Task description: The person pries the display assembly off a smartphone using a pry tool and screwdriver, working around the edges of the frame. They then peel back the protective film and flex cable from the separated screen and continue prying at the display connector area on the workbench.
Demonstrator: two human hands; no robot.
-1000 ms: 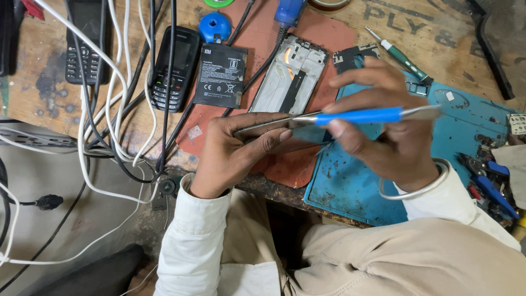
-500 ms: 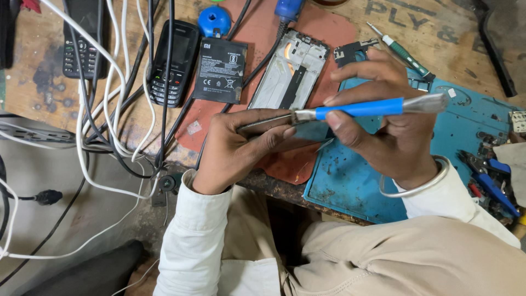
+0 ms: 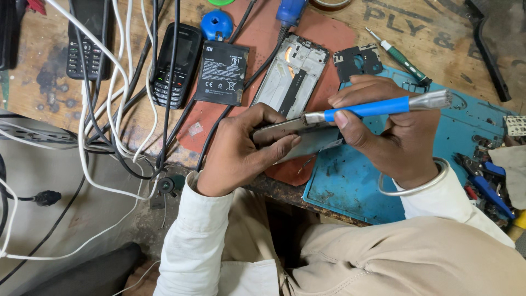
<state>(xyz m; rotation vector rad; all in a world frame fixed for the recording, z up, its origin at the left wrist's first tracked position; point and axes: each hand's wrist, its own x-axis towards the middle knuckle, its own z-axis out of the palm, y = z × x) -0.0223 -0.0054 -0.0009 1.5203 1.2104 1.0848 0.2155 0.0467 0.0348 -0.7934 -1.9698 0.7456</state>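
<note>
Phone panel (image 3: pixel 298 137) — a thin silvery slab — sits edge-up above the table (image 3: pixel 49 77) rim, between the red mat (image 3: pixel 329 38) and blue mat (image 3: pixel 361 181). Your left hand (image 3: pixel 241 151) is clenched around its lower edge. Your right hand (image 3: pixel 392 131) grips a blue-handled tool (image 3: pixel 367 108), its metal tip touching the panel's top edge. Behind lie a bare phone frame (image 3: pixel 293 68), a black battery (image 3: pixel 222 74) and a black keypad phone (image 3: pixel 175 66) — white cables (image 3: pixel 118 87) cross the left side.

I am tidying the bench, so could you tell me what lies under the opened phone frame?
The phone frame lies on a reddish mat. A black cable passes beside it; anything beneath the frame is hidden.
</note>
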